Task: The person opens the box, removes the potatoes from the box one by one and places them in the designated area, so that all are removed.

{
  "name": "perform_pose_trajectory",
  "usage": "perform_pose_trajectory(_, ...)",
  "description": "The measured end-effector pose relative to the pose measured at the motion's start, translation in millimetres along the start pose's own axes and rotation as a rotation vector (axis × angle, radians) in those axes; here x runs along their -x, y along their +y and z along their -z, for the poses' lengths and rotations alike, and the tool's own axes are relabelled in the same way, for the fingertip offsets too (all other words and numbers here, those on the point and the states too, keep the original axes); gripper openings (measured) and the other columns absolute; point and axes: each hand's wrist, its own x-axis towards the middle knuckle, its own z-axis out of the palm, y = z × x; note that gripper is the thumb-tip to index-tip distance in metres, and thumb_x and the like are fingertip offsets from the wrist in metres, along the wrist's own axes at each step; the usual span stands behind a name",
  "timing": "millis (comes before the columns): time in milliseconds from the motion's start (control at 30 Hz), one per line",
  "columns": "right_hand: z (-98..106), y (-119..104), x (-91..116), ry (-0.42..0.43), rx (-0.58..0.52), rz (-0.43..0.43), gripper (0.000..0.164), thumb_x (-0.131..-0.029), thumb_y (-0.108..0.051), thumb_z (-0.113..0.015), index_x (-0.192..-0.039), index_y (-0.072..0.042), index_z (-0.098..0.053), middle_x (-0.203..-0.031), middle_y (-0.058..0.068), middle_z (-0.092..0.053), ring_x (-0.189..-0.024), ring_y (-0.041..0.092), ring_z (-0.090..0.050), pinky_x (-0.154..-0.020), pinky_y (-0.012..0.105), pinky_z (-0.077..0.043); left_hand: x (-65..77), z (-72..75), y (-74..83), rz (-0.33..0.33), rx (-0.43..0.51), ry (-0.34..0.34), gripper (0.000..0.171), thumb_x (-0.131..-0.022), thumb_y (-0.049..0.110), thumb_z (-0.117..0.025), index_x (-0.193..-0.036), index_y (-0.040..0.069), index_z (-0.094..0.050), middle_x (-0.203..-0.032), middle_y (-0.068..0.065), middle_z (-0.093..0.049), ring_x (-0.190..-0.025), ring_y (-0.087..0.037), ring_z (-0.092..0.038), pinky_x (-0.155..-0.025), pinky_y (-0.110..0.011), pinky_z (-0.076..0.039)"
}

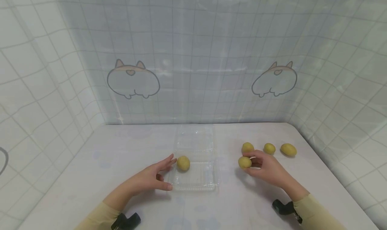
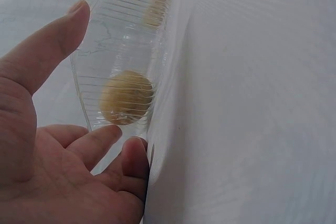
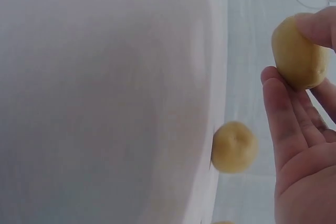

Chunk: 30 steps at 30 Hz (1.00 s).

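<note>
A clear plastic clamshell container (image 1: 196, 179) lies opened out on the table, its lid (image 1: 195, 137) toward the back. In its left part sits a yellow lemon (image 1: 183, 163), seen through the ribbed wall in the left wrist view. My left hand (image 1: 154, 176) is at the container's left side, thumb and fingers spread; whether they touch the wall I cannot tell. To the right of the container, my right hand (image 1: 266, 168) pinches another lemon (image 3: 299, 53) between thumb and fingertips, held above the table.
Behind my right hand lie three more lemons: one (image 1: 247, 147) close to the fingers, a second (image 1: 269, 148) to its right, and a longer one (image 1: 288, 149) farthest right. The white table (image 1: 121, 146) is bordered by grid-patterned curtains (image 1: 196, 99) at the back and sides.
</note>
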Motion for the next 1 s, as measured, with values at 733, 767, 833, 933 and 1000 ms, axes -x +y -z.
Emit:
perform_pose_trajectory(733,29,24,17,-0.103,0.192,-0.024,0.043,-0.081,-0.026,-0.083,-0.120,-0.014,-0.069,-0.111,-0.006,-0.067,-0.096,0.011,-0.063,-0.083,0.031,-0.053,-2.4,-0.3,-3.3,0.006,0.025,-0.002,0.108,-0.078,0.029,-0.085,-0.160,0.024,-0.015,-0.158,0.011,-0.031,-0.120,-0.023,-0.046,-0.080,-0.029,-0.046)
perform_pose_trajectory(767,29,24,18,-0.104,0.184,-0.032,0.043,-0.081,-0.026,-0.083,-0.120,-0.014,-0.069,-0.111,-0.006,-0.067,-0.096,0.011,-0.063,-0.084,0.031,-0.053,-2.6,-0.2,-3.4,0.007,0.026,-0.004,0.108,-0.078,0.029,-0.085,-0.160,0.024,-0.015,-0.158,0.010,-0.031,-0.117,-0.023,-0.047,-0.080,-0.029,-0.045)
perform_pose_trajectory(833,30,26,19,-0.104,0.177,-0.045,0.043,-0.081,-0.025,-0.083,-0.120,-0.014,-0.069,-0.112,-0.006,-0.067,-0.096,0.011,-0.063,-0.084,0.031,-0.053,-3.2,-0.1,-3.5,0.011,0.025,-0.007,0.108,-0.079,0.030,-0.085,-0.160,0.024,-0.015,-0.158,0.009,-0.031,-0.109,-0.025,-0.049,-0.078,-0.029,-0.045)
perform_pose_trajectory(933,30,26,20,-0.102,0.169,-0.058,0.042,-0.080,-0.021,-0.083,-0.119,-0.014,-0.069,-0.111,-0.005,-0.067,-0.096,0.011,-0.063,-0.084,0.030,-0.053,-3.4,0.1,-3.5,0.013,0.014,-0.008,0.108,-0.079,0.030,-0.085,-0.160,0.024,-0.014,-0.158,0.009,-0.031,-0.100,-0.025,-0.050,-0.077,-0.029,-0.045)
perform_pose_trajectory(1000,30,27,20,-0.103,0.164,-0.063,0.042,-0.080,-0.019,-0.083,-0.119,-0.014,-0.069,-0.110,-0.005,-0.067,-0.095,0.010,-0.063,-0.083,0.030,-0.053,-3.1,0.3,-3.3,0.015,0.007,-0.007,0.108,-0.079,0.031,-0.085,-0.160,0.024,-0.014,-0.158,0.008,-0.031,-0.097,-0.025,-0.050,-0.077,-0.029,-0.045)
